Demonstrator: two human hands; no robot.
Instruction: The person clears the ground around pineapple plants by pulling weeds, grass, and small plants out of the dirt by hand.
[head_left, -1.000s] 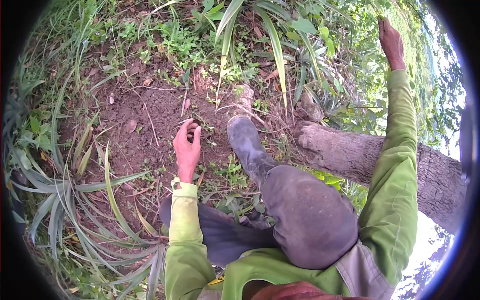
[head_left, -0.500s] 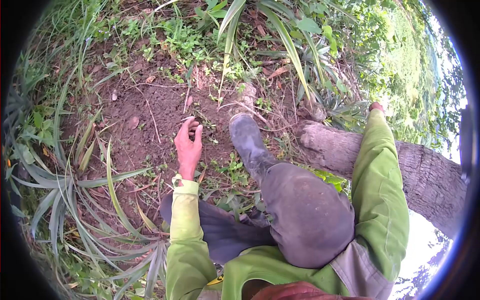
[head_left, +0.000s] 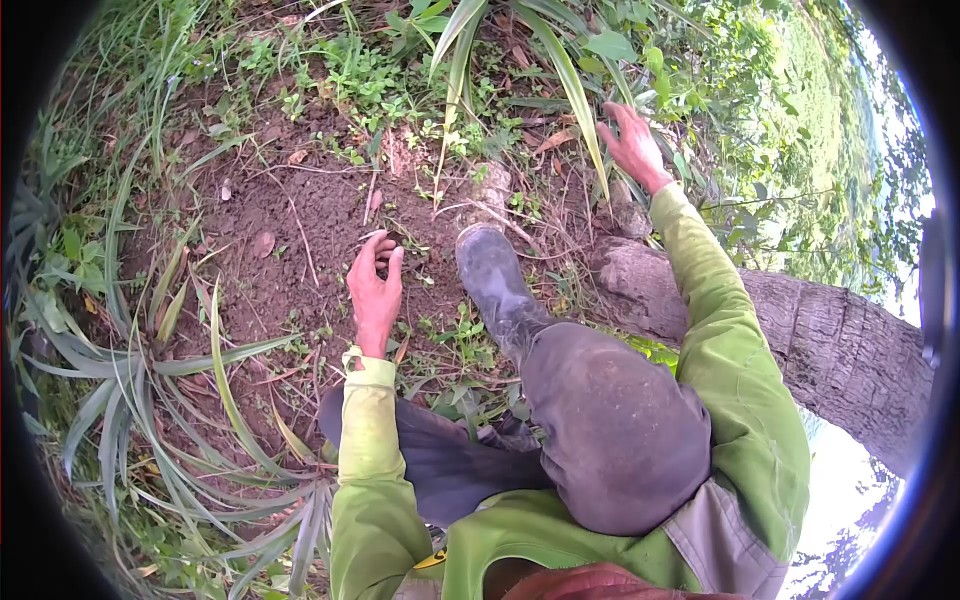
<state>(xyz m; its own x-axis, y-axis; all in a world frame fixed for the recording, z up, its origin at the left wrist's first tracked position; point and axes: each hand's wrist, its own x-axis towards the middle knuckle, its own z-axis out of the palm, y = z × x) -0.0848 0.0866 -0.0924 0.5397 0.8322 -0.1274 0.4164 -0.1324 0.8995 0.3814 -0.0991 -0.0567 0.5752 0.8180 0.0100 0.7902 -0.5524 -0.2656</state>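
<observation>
My left hand (head_left: 375, 300) hovers over the bare brown soil (head_left: 240, 230), fingers loosely curled and the thumb apart from them. A pale spot shows at its fingertips, too small to make out; I see nothing gripped. Reaching forward past the log, my right hand (head_left: 637, 150) has its fingers spread and holds nothing visible. Close by its fingers hangs a long green, yellow-edged leaf (head_left: 568, 75); whether they touch, I cannot tell. Thin dry twigs (head_left: 505, 222) lie between the two hands.
A thick trunk (head_left: 800, 335) lies under my right arm. My rubber boot (head_left: 490, 270) stands on the soil, near a stubby pale stump (head_left: 490, 185). A spiky long-leaved plant (head_left: 130, 365) grows at left. Weeds (head_left: 370, 85) cover the ground ahead.
My right hand has swung left and forward from beyond the trunk to the leaves above it. The left hand has hardly moved.
</observation>
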